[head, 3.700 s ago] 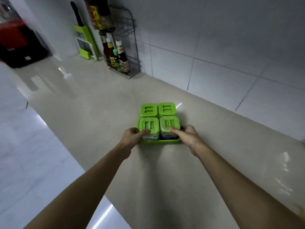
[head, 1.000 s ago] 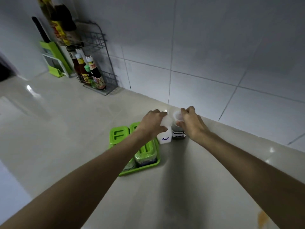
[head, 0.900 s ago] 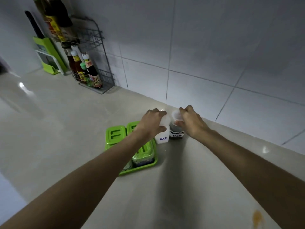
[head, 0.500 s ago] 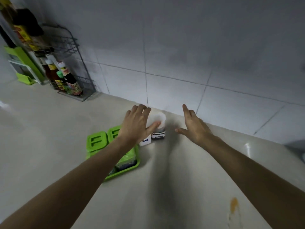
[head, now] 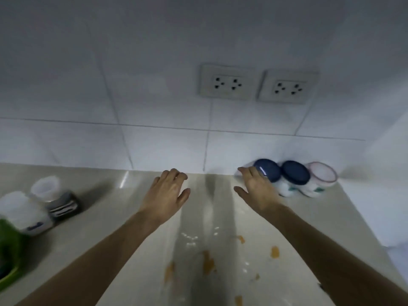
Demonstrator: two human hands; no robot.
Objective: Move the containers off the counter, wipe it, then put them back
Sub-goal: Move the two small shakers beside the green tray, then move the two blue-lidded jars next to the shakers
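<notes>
Reaching toward the right of the frame, the right hand (head: 257, 191) had its fingers spread wide and held nothing, its fingertips just beside the nearest blue-lidded jar (head: 268, 176). The left hand (head: 166, 193) hovered at centre frame, also spread wide and empty.

3 containers stood in a row against the wall at the right: 2 blue-lidded jars, the second (head: 295, 176) just beside the first, and a clear tub with a pinkish rim (head: 322, 177) at the far end. They looked like light, rigid plastic with smooth sides, probably a little slippery; gripping each around the body below the lid, or over the lid from above, seemed safest. Whether they were full could not be told.

At the left edge stood a white salt bottle (head: 24, 215) and a dark labelled jar (head: 57, 199), with a green tray (head: 8, 261) partly cut off at the lower left.

Glossy and pale, the counter (head: 110, 228) carried several orange stains (head: 208, 263) and droplets in the lower centre. Behind it rose a white tiled wall (head: 154, 96) with 2 double sockets (head: 226, 82) at upper right. Lighting was dim.
</notes>
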